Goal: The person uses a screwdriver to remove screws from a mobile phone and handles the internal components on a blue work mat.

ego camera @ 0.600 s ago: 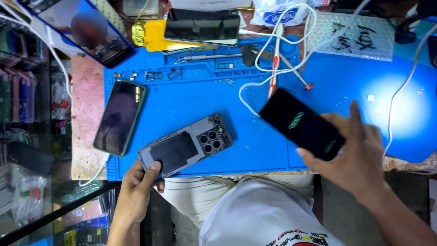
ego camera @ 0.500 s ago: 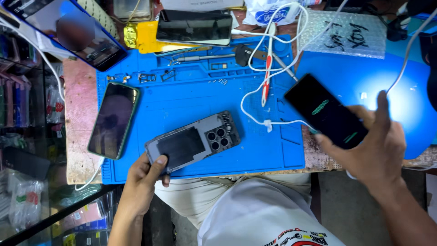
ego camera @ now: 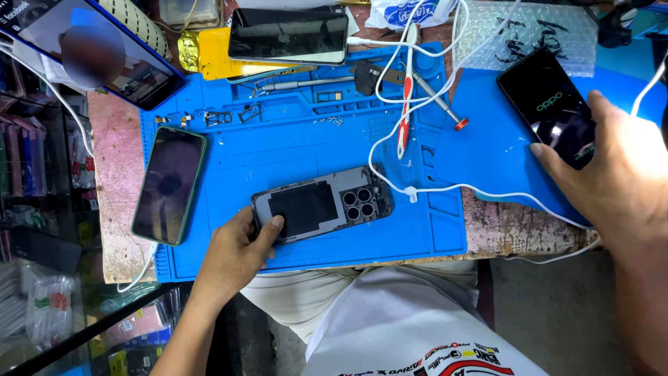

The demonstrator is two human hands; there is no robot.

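A grey phone body with its back cover off point(ego camera: 320, 205), camera cluster showing, lies on the blue work mat point(ego camera: 292, 139) near the front edge. My left hand point(ego camera: 236, 256) grips its left end, thumb on top. My right hand point(ego camera: 616, 177) is at the far right, fingers on the lower end of a black phone with a lit screen point(ego camera: 546, 104). That phone rests on a second blue mat point(ego camera: 487, 150) to the right.
A green-cased phone point(ego camera: 169, 184) lies at the mat's left edge. A tablet point(ego camera: 104, 52) and another dark phone point(ego camera: 289, 35) sit at the back. A white cable point(ego camera: 445, 188), a red-and-white tool point(ego camera: 406, 90), a screwdriver point(ego camera: 435, 94) and small screws cross the mat.
My right hand has carried the black phone from the middle of the mat out to the right and down onto the second mat. My left hand stays on the grey phone body.
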